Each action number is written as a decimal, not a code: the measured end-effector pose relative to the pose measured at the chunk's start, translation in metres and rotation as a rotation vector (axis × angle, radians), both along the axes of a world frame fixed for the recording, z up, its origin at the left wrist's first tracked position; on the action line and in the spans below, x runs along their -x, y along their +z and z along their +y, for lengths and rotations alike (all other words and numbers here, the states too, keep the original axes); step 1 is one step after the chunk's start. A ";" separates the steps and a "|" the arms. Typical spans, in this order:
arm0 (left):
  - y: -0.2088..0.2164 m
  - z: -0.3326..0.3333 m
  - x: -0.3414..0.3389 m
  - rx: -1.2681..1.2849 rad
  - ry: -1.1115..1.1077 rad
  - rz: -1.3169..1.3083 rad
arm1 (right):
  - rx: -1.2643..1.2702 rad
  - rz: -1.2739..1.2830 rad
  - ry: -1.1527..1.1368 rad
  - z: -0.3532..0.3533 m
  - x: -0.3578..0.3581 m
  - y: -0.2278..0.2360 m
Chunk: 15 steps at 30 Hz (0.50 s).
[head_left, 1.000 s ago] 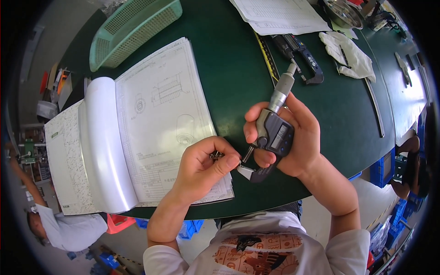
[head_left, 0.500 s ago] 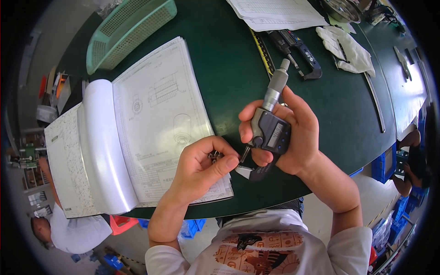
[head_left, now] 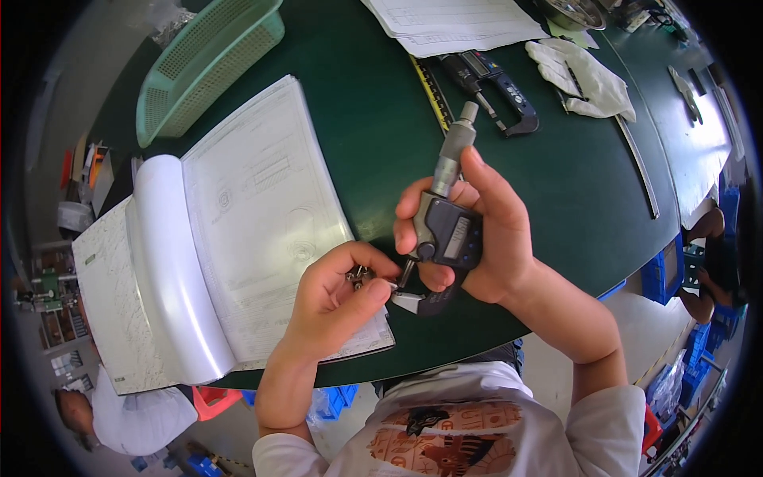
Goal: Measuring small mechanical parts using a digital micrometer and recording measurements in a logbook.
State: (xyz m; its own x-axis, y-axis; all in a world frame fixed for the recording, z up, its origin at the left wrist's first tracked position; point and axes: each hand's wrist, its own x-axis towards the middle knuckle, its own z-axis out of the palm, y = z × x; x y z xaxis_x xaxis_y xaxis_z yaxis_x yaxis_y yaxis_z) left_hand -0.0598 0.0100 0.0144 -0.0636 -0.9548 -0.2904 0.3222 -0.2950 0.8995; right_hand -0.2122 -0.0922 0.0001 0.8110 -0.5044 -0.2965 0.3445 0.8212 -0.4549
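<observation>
My right hand (head_left: 506, 238) is wrapped round a digital micrometer (head_left: 447, 226) with a silver thimble, a grey body and a small display. The micrometer is tilted, its thimble pointing away from me and its curved frame toward me. My left hand (head_left: 330, 306) is closed, thumb against forefinger, over several small shiny metal parts (head_left: 359, 276). Its fingertips reach the micrometer's measuring gap; a small part seems pinched there, but whether it touches both measuring faces I cannot tell.
An open binder (head_left: 270, 230) of technical drawings lies to the left, below a green perforated basket (head_left: 211, 67). Beyond my hands are a second digital micrometer (head_left: 509, 99), a yellow tape rule (head_left: 431, 94), papers (head_left: 457, 24), a white glove (head_left: 584, 79) and a metal bowl (head_left: 574, 12).
The view has shifted slightly, so the table and both hands appear farther left. Both hands keep their grips, with the left fingertips still by the micrometer's gap.
</observation>
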 end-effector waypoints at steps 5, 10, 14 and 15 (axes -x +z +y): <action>0.000 -0.003 0.000 0.019 -0.003 0.032 | -0.029 0.028 -0.026 -0.001 -0.001 0.004; 0.003 -0.002 -0.003 -0.001 -0.011 0.002 | -0.045 0.032 -0.010 -0.001 -0.003 0.009; 0.002 -0.001 -0.003 -0.010 -0.011 0.013 | -0.071 0.004 0.005 0.000 -0.003 0.008; -0.001 -0.002 -0.002 -0.015 -0.028 0.047 | -0.084 0.001 -0.026 0.002 -0.001 0.008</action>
State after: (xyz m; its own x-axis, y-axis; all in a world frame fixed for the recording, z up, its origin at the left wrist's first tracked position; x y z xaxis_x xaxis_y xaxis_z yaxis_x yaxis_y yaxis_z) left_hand -0.0574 0.0083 0.0137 -0.1040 -0.9480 -0.3009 0.3555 -0.3180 0.8789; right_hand -0.2109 -0.0901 0.0083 0.7976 -0.4984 -0.3397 0.3657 0.8474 -0.3848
